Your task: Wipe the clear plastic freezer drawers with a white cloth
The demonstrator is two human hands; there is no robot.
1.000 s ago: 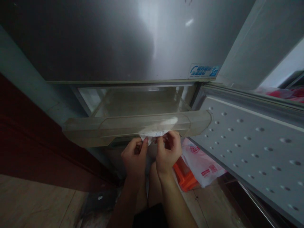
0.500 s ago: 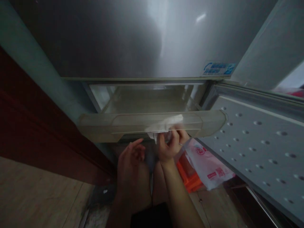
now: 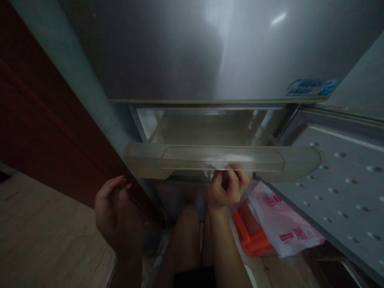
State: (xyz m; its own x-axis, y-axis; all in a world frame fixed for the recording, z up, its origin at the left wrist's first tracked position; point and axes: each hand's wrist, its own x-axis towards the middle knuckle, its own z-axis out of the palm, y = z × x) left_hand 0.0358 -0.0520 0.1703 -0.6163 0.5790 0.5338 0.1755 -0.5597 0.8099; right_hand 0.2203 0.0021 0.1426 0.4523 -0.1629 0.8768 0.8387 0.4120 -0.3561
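My right hand (image 3: pixel 226 190) is closed, its fingers curled up under the front lip of a translucent plastic drawer (image 3: pixel 183 157). In that grip is a crumpled white cloth (image 3: pixel 209 173), thin enough that it may be paper; the fingers and the lip hide most of it. The drawer is pulled partway out of a fridge compartment, and its visible floor is bare. Off to the lower left, my left hand (image 3: pixel 117 212) hangs in the air with loosely bent fingers, holding nothing and touching neither drawer nor wall.
A silver fridge door (image 3: pixel 180 52) fills the top. The lower door (image 3: pixel 345 172) stands swung out at right. Below it, an orange plastic basket (image 3: pixel 253 244) and a white-and-pink plastic bag (image 3: pixel 285 224) rest on the floor. A dark red door frame (image 3: pixel 60 136) runs down the left.
My left hand has moved left, away from the drawer. My right hand has slid the cloth down behind the lip, so less of it shows. The whole view has shifted left.
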